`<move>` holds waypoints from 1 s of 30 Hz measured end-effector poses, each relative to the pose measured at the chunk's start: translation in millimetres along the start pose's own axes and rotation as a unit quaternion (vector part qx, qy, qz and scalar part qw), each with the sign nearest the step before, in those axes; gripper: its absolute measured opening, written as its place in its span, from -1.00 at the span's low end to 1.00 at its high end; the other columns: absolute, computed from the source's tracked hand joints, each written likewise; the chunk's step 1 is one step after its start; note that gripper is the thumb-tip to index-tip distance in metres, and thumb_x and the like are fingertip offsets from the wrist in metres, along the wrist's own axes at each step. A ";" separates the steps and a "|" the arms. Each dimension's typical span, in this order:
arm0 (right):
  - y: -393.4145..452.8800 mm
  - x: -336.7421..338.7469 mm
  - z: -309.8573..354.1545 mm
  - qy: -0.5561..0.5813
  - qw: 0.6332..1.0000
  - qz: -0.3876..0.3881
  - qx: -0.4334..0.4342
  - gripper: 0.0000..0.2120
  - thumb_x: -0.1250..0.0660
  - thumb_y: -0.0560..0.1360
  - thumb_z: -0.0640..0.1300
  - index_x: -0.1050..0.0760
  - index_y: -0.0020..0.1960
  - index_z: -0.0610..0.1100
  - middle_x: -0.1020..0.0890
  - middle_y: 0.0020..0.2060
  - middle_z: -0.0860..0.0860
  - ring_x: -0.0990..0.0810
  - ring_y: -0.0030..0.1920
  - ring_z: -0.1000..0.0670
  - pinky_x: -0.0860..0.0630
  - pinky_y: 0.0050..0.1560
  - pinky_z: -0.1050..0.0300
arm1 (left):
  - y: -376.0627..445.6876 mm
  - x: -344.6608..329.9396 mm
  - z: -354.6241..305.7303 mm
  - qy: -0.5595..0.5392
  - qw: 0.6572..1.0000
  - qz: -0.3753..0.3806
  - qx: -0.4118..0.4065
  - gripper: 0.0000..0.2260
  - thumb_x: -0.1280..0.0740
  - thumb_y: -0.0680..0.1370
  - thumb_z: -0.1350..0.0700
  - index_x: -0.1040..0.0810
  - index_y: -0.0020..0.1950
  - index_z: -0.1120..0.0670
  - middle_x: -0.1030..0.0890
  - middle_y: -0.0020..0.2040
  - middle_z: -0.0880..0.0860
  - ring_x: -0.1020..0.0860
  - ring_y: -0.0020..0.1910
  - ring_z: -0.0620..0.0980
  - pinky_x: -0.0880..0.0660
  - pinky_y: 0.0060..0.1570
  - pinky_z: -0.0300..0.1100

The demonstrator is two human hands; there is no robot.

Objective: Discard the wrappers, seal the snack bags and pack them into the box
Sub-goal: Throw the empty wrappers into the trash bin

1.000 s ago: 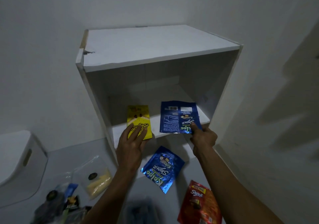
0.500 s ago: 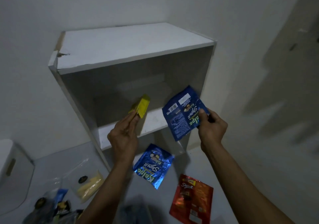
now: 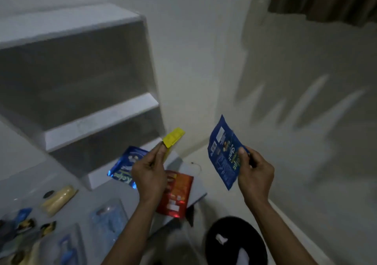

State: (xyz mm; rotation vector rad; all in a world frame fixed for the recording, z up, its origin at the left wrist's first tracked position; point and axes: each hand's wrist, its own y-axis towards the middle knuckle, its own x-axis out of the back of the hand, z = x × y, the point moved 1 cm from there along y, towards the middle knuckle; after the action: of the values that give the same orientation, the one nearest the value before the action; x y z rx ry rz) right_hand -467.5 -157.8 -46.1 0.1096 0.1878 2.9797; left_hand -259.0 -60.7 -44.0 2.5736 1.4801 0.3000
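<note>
At the bottom of the frame, right of centre, sits a black bin (image 3: pixel 234 242) with a scrap of white in it, likely where the wrappers belong. Just above it the two forearms rise into the middle of the frame. The left hand (image 3: pixel 150 175) pinches a small yellow packet (image 3: pixel 173 140) at its lower end between thumb and fingers, the packet sticking up and to the right. The right hand (image 3: pixel 255 173) grips a flat blue wrapper (image 3: pixel 223 152) by its right edge, thumb on the printed face; it hangs clear of everything, tilted, and looks empty and limp. Both are thin foil or film, so I judge them very light, floppy and a little slick: a pinch at an edge or corner is enough, and squeezing costs nothing if they are rubbish. Beneath the left hand, on the table (image 3: pixel 195 185), lie a red snack bag (image 3: pixel 177 195) and, left of it, a shiny blue snack bag (image 3: pixel 124 166), both partly hidden. These look fuller and should be taken near the top seam for sealing. At lower left lie blurred clear packs and a pale yellow packet (image 3: pixel 59 199). Further back, in the upper left, stands the white shelf unit (image 3: pixel 98 119), its compartments bare in what shows. No packing box can be made out for certain
</note>
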 end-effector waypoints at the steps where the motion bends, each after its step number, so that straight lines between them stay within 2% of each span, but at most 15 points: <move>1: -4.4 19.5 -14.5 -0.009 1.000 -0.004 -0.012 -0.90 -0.36 0.57 -0.09 -0.66 -0.02 -0.01 -0.70 -0.17 0.09 -0.62 -0.23 0.27 -0.49 -0.25 0.44 | -20.4 -13.5 9.4 0.018 1.000 0.017 0.010 -0.81 -0.40 0.55 0.09 -0.68 0.14 0.07 -0.72 -0.05 -0.03 -0.62 -0.11 -0.21 -0.54 -0.01 -0.27; 3: -14.3 55.3 -44.8 -0.039 0.999 -0.012 -0.036 -0.89 -0.35 0.57 -0.09 -0.66 -0.02 -0.04 -0.71 -0.16 0.06 -0.62 -0.21 0.29 -0.47 -0.25 0.47 | -60.1 -37.3 27.0 0.063 0.997 0.049 0.023 -0.81 -0.39 0.56 0.07 -0.70 0.12 0.07 -0.72 -0.05 0.04 -0.63 -0.12 -0.14 -0.52 -0.03 -0.25; 6: -27.6 95.8 -84.6 -0.102 0.993 -0.019 -0.061 -0.87 -0.35 0.57 -0.11 -0.68 0.00 -0.07 -0.71 -0.14 0.06 -0.63 -0.18 0.23 -0.42 -0.22 0.53 | -110.4 -64.4 50.8 0.092 0.990 0.096 0.040 -0.81 -0.39 0.56 0.10 -0.69 0.12 0.10 -0.72 -0.04 0.03 -0.59 -0.15 -0.21 -0.45 -0.10 -0.40; 8: -35.2 113.7 -110.1 -0.142 0.987 -0.028 -0.072 -0.87 -0.36 0.57 -0.14 -0.68 0.01 -0.10 -0.71 -0.14 0.05 -0.64 -0.13 0.12 -0.39 -0.20 0.56 | -137.1 -79.0 68.7 0.069 0.986 0.131 0.081 -0.80 -0.40 0.56 0.08 -0.69 0.13 0.12 -0.72 -0.03 0.01 -0.63 -0.10 -0.18 -0.52 -0.02 -0.29; 10: -42.2 124.9 -134.0 -0.173 0.980 -0.031 -0.089 -0.87 -0.36 0.57 -0.17 -0.69 0.01 -0.11 -0.69 -0.17 0.07 -0.63 -0.14 0.08 -0.37 -0.20 0.56 | -158.0 -89.7 91.4 0.074 0.981 0.145 0.105 -0.75 -0.38 0.53 0.00 -0.71 0.07 0.12 -0.73 -0.13 0.02 -0.68 -0.13 -0.02 -0.57 -0.09 -0.15; 12: -48.0 131.0 -155.9 -0.204 0.973 -0.034 -0.099 -0.87 -0.35 0.57 -0.18 -0.69 0.01 -0.10 -0.65 -0.20 0.12 -0.63 -0.16 0.04 -0.40 -0.21 0.43 | -173.3 -100.9 113.6 0.107 0.976 0.148 0.118 -0.72 -0.34 0.52 -0.04 -0.73 -0.05 0.13 -0.68 -0.29 0.10 -0.65 -0.25 0.14 -0.57 -0.23 -0.03; 14: -52.1 135.4 -181.3 -0.226 0.964 -0.045 -0.129 -0.86 -0.35 0.57 -0.15 -0.69 0.01 -0.08 -0.68 -0.18 0.10 -0.64 -0.13 0.01 -0.43 -0.13 0.28 | -186.3 -112.2 137.8 0.126 0.969 0.157 0.146 -0.68 -0.33 0.52 -0.08 -0.67 -0.18 0.16 -0.60 -0.37 0.18 -0.59 -0.32 0.23 -0.53 -0.28 0.03; 16: -55.6 137.0 -210.0 -0.243 0.954 -0.047 -0.171 -0.85 -0.34 0.58 -0.10 -0.68 0.05 -0.06 -0.73 -0.09 0.01 -0.66 -0.07 -0.03 -0.46 -0.07 0.20 | -197.8 -122.9 162.5 0.140 0.955 0.170 0.199 -0.66 -0.34 0.54 -0.13 -0.69 -0.14 0.14 -0.64 -0.32 0.15 -0.62 -0.27 0.17 -0.54 -0.23 -0.01; 19: -60.9 137.9 -244.8 -0.258 0.942 -0.046 -0.208 -0.82 -0.33 0.58 -0.07 -0.67 0.09 -0.07 -0.73 -0.06 -0.07 -0.67 -0.06 -0.10 -0.45 -0.11 0.17 | -212.8 -134.3 191.5 0.159 0.943 0.162 0.243 -0.76 -0.37 0.56 -0.04 -0.73 -0.01 0.10 -0.70 -0.24 0.10 -0.66 -0.20 0.08 -0.56 -0.15 -0.05; 22: -63.1 137.7 -283.7 -0.276 0.932 -0.054 -0.229 -0.81 -0.33 0.58 -0.10 -0.67 0.10 -0.11 -0.72 -0.10 -0.11 -0.67 -0.09 -0.13 -0.40 -0.15 0.20 | -229.3 -149.7 224.2 0.170 0.935 0.159 0.266 -0.79 -0.37 0.56 -0.01 -0.70 0.09 0.05 -0.71 -0.20 0.11 -0.64 -0.19 0.05 -0.58 -0.10 -0.05; 26: -69.0 137.0 -333.1 -0.295 0.913 -0.047 -0.279 -0.79 -0.32 0.58 -0.08 -0.66 0.13 -0.10 -0.72 -0.07 -0.11 -0.67 -0.05 -0.13 -0.40 -0.12 0.24 | -249.3 -165.9 265.0 0.186 0.924 0.169 0.289 -0.77 -0.37 0.56 0.00 -0.68 0.13 0.08 -0.70 -0.18 0.13 -0.62 -0.18 0.04 -0.55 -0.12 -0.12; 28: -72.2 137.3 -356.3 -0.281 0.911 -0.045 -0.299 -0.77 -0.33 0.58 -0.03 -0.64 0.17 -0.07 -0.71 -0.02 -0.08 -0.66 0.00 -0.11 -0.44 -0.08 0.24 | -256.8 -172.5 282.8 0.193 0.915 0.190 0.300 -0.74 -0.38 0.55 -0.01 -0.66 0.18 0.06 -0.71 -0.04 0.11 -0.62 -0.08 0.03 -0.55 -0.03 -0.13; 30: -74.1 138.1 -371.6 -0.270 0.909 -0.038 -0.314 -0.71 -0.34 0.57 0.02 -0.62 0.22 -0.07 -0.70 0.04 -0.05 -0.65 0.07 -0.08 -0.44 -0.03 0.26 | -261.9 -175.7 297.5 0.205 0.906 0.212 0.303 -0.70 -0.40 0.53 -0.04 -0.64 0.22 0.03 -0.69 0.09 0.09 -0.62 0.05 0.07 -0.57 0.09 -0.02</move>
State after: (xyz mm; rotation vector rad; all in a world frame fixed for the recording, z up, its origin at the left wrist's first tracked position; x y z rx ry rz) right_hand -623.2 -107.7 -414.7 0.7974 -0.7944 2.6374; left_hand -489.4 -93.1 -409.9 3.5256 1.2409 0.5329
